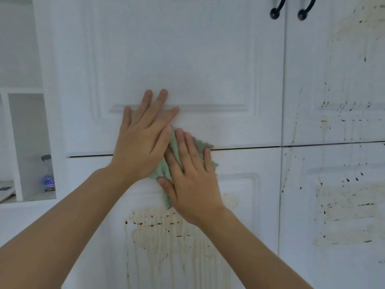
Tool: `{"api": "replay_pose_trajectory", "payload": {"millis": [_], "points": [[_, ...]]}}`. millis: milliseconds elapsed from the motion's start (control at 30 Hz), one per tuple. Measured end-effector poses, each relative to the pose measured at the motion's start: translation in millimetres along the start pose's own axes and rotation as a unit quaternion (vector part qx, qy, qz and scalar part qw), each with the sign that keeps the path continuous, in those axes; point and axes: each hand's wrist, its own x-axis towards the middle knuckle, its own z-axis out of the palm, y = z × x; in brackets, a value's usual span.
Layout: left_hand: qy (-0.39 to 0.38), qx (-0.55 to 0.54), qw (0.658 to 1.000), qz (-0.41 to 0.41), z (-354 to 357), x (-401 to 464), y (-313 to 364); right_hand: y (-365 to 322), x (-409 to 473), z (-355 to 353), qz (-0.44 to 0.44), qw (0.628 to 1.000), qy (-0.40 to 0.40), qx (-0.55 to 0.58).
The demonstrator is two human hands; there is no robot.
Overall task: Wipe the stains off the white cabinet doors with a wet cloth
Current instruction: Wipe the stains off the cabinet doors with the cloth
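Observation:
A green cloth (164, 167) is pressed flat against the white cabinet doors, across the gap between the upper left door (177, 59) and the lower left door (100, 205). My right hand (191, 180) lies on the cloth with fingers spread, holding it to the surface. My left hand (143, 138) rests flat on the upper door, its thumb side over the cloth's left edge. Brown drip stains (166, 232) streak the lower left door under my right wrist. Yellowish smears and dark specks (345, 211) cover the right-hand doors.
Two black handles (275, 11) (303, 12) hang at the top, either side of the vertical door gap. At the left an open white shelf niche (29, 147) holds a clear bottle (48, 174) with a grey cap.

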Motion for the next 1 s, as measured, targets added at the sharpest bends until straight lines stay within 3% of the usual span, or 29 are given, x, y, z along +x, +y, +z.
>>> {"api": "replay_pose_trajectory", "payload": {"millis": [167, 367, 567, 767, 1000], "points": [[0.012, 0.012, 1.0, 0.007, 2, 0, -1, 37, -10, -5, -0.007, 1.0, 0.022, 0.004], [0.001, 0.005, 1.0, 0.006, 1, 0, 0, 90, -38, -12, 0.134, 0.99, 0.046, -0.017], [-0.007, -0.033, 0.999, 0.012, -20, -10, -13, 68, -34, -6, 0.259, 0.96, 0.084, 0.065], [0.016, 0.023, 0.999, -0.028, -49, -26, -46, 14, -12, 5, 0.16, 0.984, 0.073, 0.033], [0.027, 0.019, 0.997, -0.075, -73, -42, -58, -69, 26, 18, -0.016, 0.999, 0.04, 0.023]]}}
